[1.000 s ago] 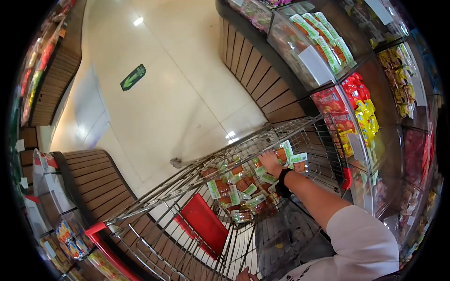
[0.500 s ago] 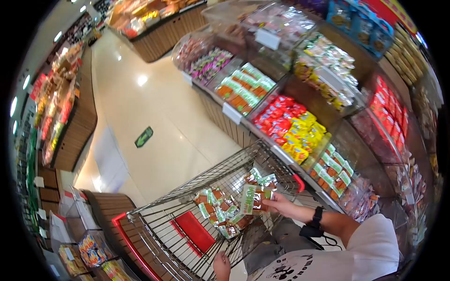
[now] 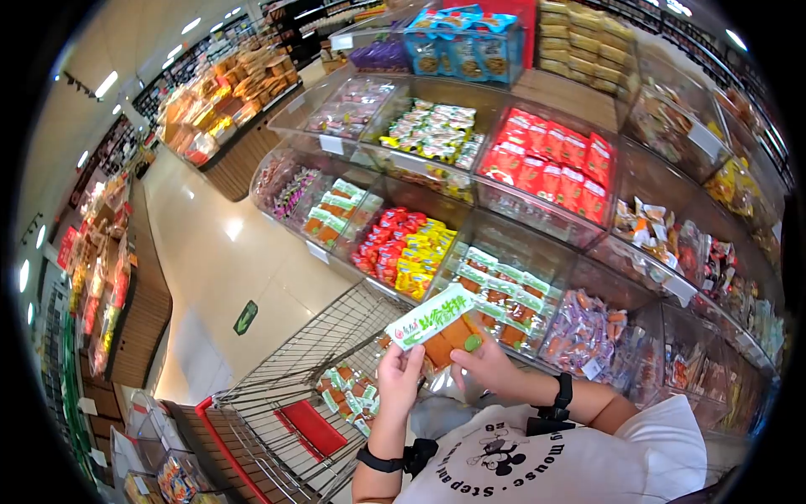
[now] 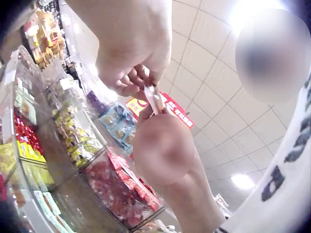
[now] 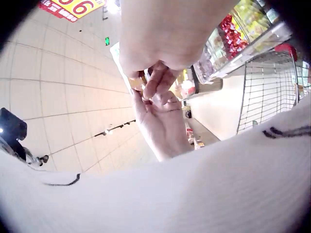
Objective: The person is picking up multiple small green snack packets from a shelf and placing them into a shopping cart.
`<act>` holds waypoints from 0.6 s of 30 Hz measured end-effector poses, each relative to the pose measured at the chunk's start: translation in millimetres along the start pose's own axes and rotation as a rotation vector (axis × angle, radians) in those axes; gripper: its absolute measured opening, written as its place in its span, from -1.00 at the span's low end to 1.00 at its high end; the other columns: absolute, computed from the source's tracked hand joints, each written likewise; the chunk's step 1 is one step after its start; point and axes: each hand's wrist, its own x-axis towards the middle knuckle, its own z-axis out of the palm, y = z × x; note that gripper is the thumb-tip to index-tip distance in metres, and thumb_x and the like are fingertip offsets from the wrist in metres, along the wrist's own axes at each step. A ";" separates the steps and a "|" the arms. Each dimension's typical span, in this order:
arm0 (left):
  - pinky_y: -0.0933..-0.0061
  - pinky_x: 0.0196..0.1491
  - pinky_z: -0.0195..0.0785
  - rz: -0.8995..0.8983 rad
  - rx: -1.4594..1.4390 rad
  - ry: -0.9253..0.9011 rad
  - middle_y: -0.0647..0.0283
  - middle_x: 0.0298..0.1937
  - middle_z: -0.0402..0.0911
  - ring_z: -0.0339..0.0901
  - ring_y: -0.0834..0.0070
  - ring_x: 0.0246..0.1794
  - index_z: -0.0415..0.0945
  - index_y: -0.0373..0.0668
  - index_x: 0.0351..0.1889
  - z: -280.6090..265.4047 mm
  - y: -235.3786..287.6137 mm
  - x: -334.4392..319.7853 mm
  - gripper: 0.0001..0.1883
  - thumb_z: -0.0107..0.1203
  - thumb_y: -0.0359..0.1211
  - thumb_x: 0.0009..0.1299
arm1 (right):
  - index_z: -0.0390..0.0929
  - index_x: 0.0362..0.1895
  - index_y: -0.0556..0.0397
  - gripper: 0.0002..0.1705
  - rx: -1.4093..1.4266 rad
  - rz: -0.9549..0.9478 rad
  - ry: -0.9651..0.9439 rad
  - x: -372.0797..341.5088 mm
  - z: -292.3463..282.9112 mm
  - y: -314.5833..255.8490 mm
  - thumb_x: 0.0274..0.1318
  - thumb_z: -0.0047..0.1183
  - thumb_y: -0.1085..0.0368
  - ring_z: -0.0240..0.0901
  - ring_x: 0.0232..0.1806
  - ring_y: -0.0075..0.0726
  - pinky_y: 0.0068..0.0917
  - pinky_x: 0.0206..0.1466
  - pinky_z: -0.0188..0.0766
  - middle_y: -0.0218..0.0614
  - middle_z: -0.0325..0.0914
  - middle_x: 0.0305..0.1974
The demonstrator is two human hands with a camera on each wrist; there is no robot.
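A flat snack packet, with a white and green printed band and a brown block behind clear film, is held up in front of the chest in the head view. My left hand pinches its lower left edge. At its right end, my right hand grips it, thumb over the front. From the left wrist view, the packet appears edge-on between the left hand and the right hand. More packets of the same look lie in the shopping cart, left of the hands.
Clear bins of wrapped snacks rise in tiers ahead and right. One bin holds similar packets, just behind the hands. The cart's red seat flap is near the left forearm. A tiled aisle runs between the displays.
My right hand has come up out of the cart with one packet, and my left hand has risen to hold it too. The head view has swung up toward the shelves.
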 end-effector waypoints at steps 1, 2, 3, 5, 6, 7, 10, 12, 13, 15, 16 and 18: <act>0.69 -0.36 0.18 0.008 -0.047 -0.015 0.33 -0.31 0.39 0.30 0.67 -0.39 0.25 -0.28 -0.12 13.1 2.0 0.1 -0.73 -0.13 -0.40 0.22 | -0.04 0.09 -0.01 -0.41 -0.027 -0.109 0.037 -6.8 -5.0 -1.6 -0.07 -0.10 0.40 0.29 -0.64 -0.50 -0.65 -0.62 0.21 -0.38 0.30 -0.50; 0.67 -0.30 0.19 0.017 -0.095 -0.029 0.31 -0.26 0.36 0.30 0.64 -0.32 0.20 -0.28 -0.08 27.6 3.8 1.7 -0.69 -0.13 -0.40 0.22 | 0.06 0.03 0.00 -0.47 -0.331 -0.436 0.135 -10.0 -10.7 -6.2 -0.09 -0.09 0.41 0.30 -0.62 -0.48 -0.64 -0.63 0.20 -0.37 0.29 -0.50; 0.65 -0.24 0.20 0.026 -0.143 -0.042 0.28 -0.21 0.34 0.30 0.61 -0.25 0.16 -0.28 -0.03 39.5 4.8 2.1 -0.65 -0.13 -0.40 0.22 | 0.17 -0.03 0.00 -0.53 -0.636 -0.761 0.236 -10.2 -16.4 -13.8 -0.11 -0.07 0.42 0.30 -0.60 -0.45 -0.62 -0.63 0.20 -0.36 0.29 -0.51; 0.50 0.01 0.03 0.003 -0.174 -0.249 0.21 0.01 0.20 0.13 0.51 0.02 0.01 -0.26 0.08 45.3 -11.3 -3.3 -0.57 -0.21 -0.35 0.26 | 0.44 -0.28 -0.02 -0.67 -1.046 -1.211 0.400 -19.8 -24.6 -29.6 -0.30 0.01 0.45 0.26 -0.55 -0.45 -0.62 -0.65 0.14 -0.38 0.26 -0.50; 0.47 0.04 0.00 -0.045 -0.222 -0.324 0.21 0.04 0.18 0.11 0.50 0.05 0.00 -0.26 0.08 44.8 -18.1 -8.7 -0.56 -0.23 -0.33 0.27 | 0.44 -0.28 -0.03 -0.65 -1.210 -1.307 0.371 -26.7 -32.2 -34.4 -0.34 0.00 0.44 0.23 -0.57 -0.47 -0.63 -0.66 0.12 -0.40 0.25 -0.49; 0.46 0.04 -0.01 -0.003 -0.320 -0.423 0.22 0.03 0.19 0.12 0.49 0.04 0.01 -0.27 0.08 45.9 -21.5 -10.9 -0.57 -0.23 -0.31 0.27 | 0.44 -0.28 -0.04 -0.62 -1.378 -1.395 0.339 -33.9 -40.4 -38.5 -0.39 0.00 0.42 0.21 -0.58 -0.50 -0.64 -0.66 0.10 -0.42 0.24 -0.48; 0.44 0.04 -0.02 0.047 -0.418 -0.496 0.23 0.03 0.20 0.14 0.47 0.03 0.04 -0.26 0.05 60.6 0.9 -30.0 -0.55 -0.22 -0.23 0.26 | 0.45 -0.28 -0.05 -0.56 -1.623 -1.513 0.265 -54.1 -44.3 -48.0 -0.50 -0.05 0.35 0.11 -0.63 -0.60 -0.69 -0.66 0.04 -0.50 0.20 -0.47; 0.40 0.02 0.03 0.014 -0.212 -0.259 0.23 0.02 0.22 0.18 0.43 0.01 0.07 -0.23 0.03 67.7 11.6 -36.7 -0.51 -0.17 -0.14 0.23 | 0.46 -0.27 -0.03 -0.57 -1.605 -1.511 0.221 -64.0 -37.9 -52.8 -0.47 -0.05 0.35 0.10 -0.63 -0.60 -0.69 -0.65 0.05 -0.50 0.18 -0.48; 0.40 0.02 0.03 0.015 -0.233 -0.257 0.25 0.00 0.24 0.19 0.43 0.00 0.10 -0.23 0.02 70.2 15.4 -38.9 -0.54 -0.17 -0.17 0.23 | 0.46 -0.26 -0.05 -0.56 -1.610 -1.530 0.240 -66.7 -35.8 -54.0 -0.48 -0.05 0.35 0.09 -0.63 -0.61 -0.70 -0.65 0.06 -0.52 0.16 -0.49; 0.40 0.02 0.03 0.056 -0.257 -0.277 0.24 0.00 0.25 0.19 0.43 0.00 0.11 -0.23 0.01 74.0 16.2 -39.5 -0.55 -0.17 -0.19 0.23 | 0.46 -0.27 -0.06 -0.56 -1.594 -1.552 0.246 -70.9 -35.6 -55.7 -0.48 -0.05 0.34 0.09 -0.64 -0.61 -0.71 -0.65 0.06 -0.52 0.15 -0.49; 0.39 0.02 0.04 0.072 -0.269 -0.287 0.24 -0.01 0.25 0.19 0.43 0.00 0.11 -0.23 0.01 75.8 16.3 -39.9 -0.55 -0.17 -0.19 0.23 | 0.47 -0.28 -0.06 -0.57 -1.586 -1.559 0.249 -72.9 -36.0 -56.7 -0.48 -0.05 0.34 0.09 -0.64 -0.61 -0.71 -0.65 0.07 -0.52 0.15 -0.49; 0.39 0.02 0.03 0.083 -0.271 -0.301 0.23 -0.01 0.26 0.19 0.42 0.01 0.12 -0.23 0.00 80.1 15.4 -40.8 -0.55 -0.16 -0.19 0.23 | 0.47 -0.29 -0.07 -0.58 -1.600 -1.552 0.244 -77.9 -38.1 -59.3 -0.47 -0.05 0.34 0.08 -0.65 -0.61 -0.71 -0.64 0.08 -0.51 0.15 -0.49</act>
